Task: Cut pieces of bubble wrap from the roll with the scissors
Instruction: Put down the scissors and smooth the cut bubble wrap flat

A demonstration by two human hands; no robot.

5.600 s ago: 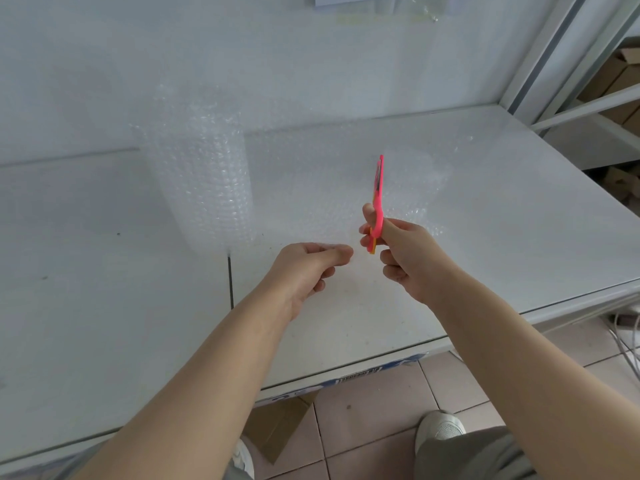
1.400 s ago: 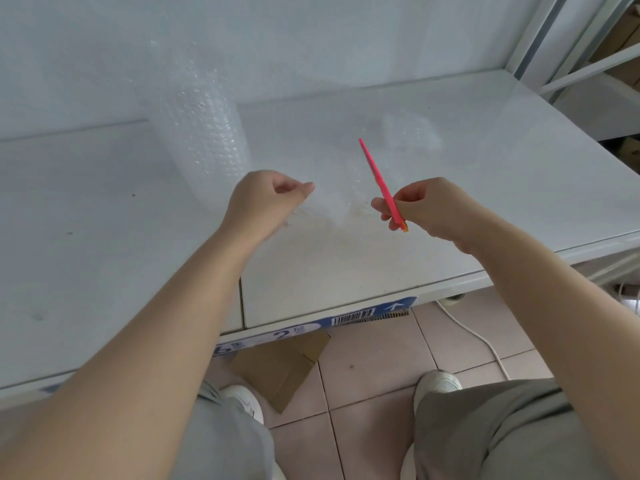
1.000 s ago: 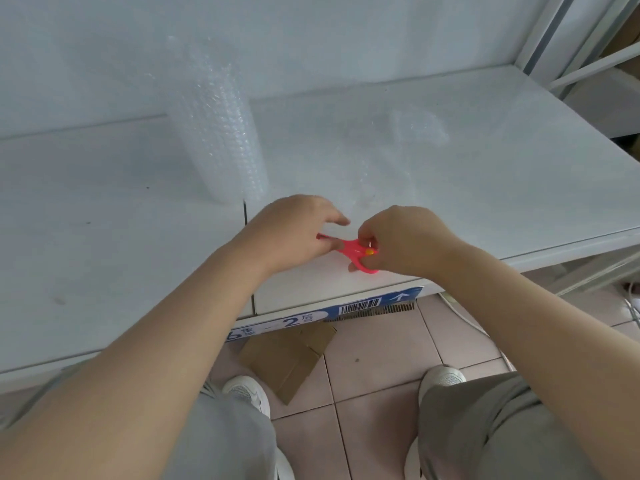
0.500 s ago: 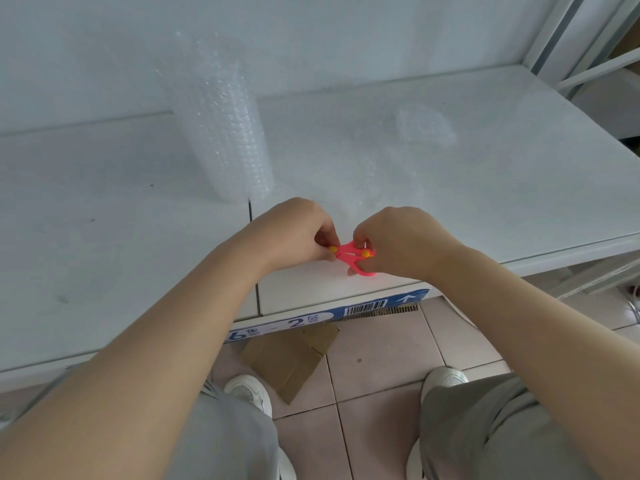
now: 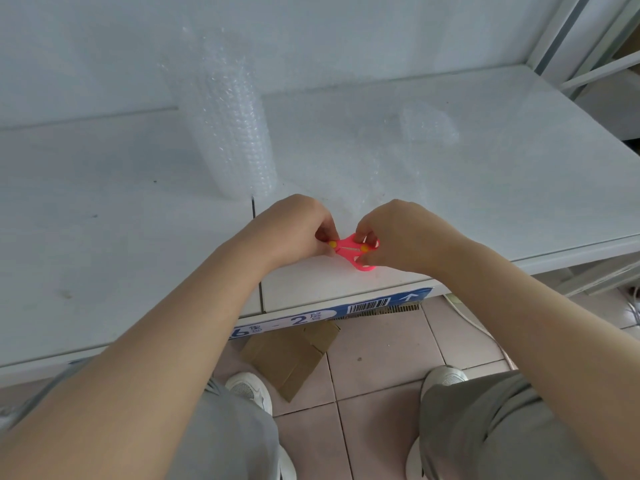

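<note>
A clear bubble wrap roll point(image 5: 230, 133) stands upright at the back of the white shelf point(image 5: 104, 220). Its loose sheet point(image 5: 353, 168) lies unrolled to the right across the shelf. Small pink scissors point(image 5: 353, 251) with yellow dots sit between both hands near the shelf's front edge. My left hand point(image 5: 294, 230) pinches their left end. My right hand point(image 5: 398, 233) grips the pink handle loops on the right. The blades are hidden by my fingers.
A crumpled cut piece of bubble wrap point(image 5: 427, 124) lies at the back right. A seam point(image 5: 256, 251) splits the shelf boards. A blue label strip point(image 5: 329, 315) runs along the front edge. Flattened cardboard point(image 5: 294, 355) lies on the tiled floor by my shoes.
My right hand brought the scissors down from upright over the sheet to the shelf's front edge. My left hand let go of the sheet and took hold of the scissors' other end.
</note>
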